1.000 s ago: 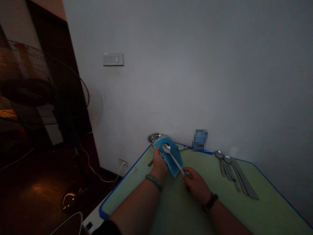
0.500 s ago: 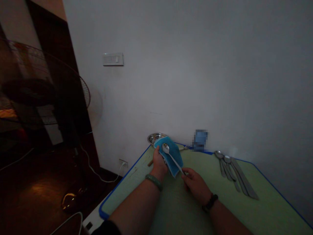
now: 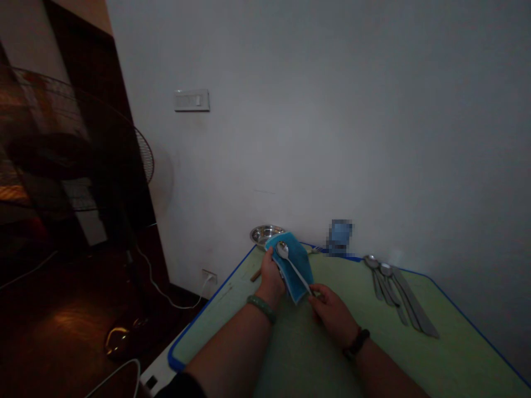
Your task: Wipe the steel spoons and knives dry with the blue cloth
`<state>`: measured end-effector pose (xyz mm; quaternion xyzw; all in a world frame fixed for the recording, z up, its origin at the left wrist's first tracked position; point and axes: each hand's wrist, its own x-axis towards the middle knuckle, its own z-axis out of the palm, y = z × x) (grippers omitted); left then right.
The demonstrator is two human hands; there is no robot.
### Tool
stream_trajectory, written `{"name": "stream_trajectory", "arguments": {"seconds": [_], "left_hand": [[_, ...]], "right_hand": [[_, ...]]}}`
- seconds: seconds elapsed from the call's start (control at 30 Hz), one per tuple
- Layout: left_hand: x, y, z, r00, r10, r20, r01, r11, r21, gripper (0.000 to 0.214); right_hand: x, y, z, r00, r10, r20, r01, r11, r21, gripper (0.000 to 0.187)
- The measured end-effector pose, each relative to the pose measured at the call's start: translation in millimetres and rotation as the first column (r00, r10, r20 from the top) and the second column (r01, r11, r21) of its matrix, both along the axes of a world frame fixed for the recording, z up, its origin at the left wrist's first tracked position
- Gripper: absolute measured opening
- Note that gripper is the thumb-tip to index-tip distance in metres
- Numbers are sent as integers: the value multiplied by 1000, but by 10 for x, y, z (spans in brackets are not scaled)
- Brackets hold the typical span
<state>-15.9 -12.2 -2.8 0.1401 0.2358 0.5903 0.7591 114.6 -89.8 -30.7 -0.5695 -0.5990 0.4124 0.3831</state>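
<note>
My left hand is closed on a blue cloth, which spreads over the palm side and hangs down toward the table. A metal spoon lies across the cloth, its bowl near my left thumb. The end of the spoon's handle is pinched in my right hand. Behind the cloth stands a shiny metal bowl, partly covered by it. A fork pokes out to the right of the cloth, and the tip of a brown stick-like thing shows at its left.
On the right of the green, blue-edged table lie several spoons and knives. A blurred-out bluish item stands at the back edge by the wall. A standing fan is at the left, with cables nearby.
The blue cloth and the spoon's bowl have shifted slightly to the right with my left hand. My right hand stays almost in place on the handle.
</note>
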Motion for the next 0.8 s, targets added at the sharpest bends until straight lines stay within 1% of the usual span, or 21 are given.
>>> {"name": "stream_trajectory", "arguments": {"seconds": [0.13, 0.23, 0.57, 0.8], "left_hand": [[0, -2, -9, 999, -34, 2, 34, 999, 26, 57], [-4, -2, -12, 999, -42, -16, 43, 999, 20, 58], [8, -22, 13, 997, -58, -54, 60, 998, 35, 55], [-1, -20, 11, 997, -55, -55, 57, 998, 40, 52]], "right_hand": [[-5, 17, -25, 1000, -9, -21, 9, 1000, 18, 30], [-6, 25, -23, 1000, -5, -13, 5, 1000, 9, 27], [0, 22, -15, 1000, -4, -19, 4, 1000, 3, 20], [0, 24, -24, 1000, -22, -1, 22, 1000, 1, 22]]}}
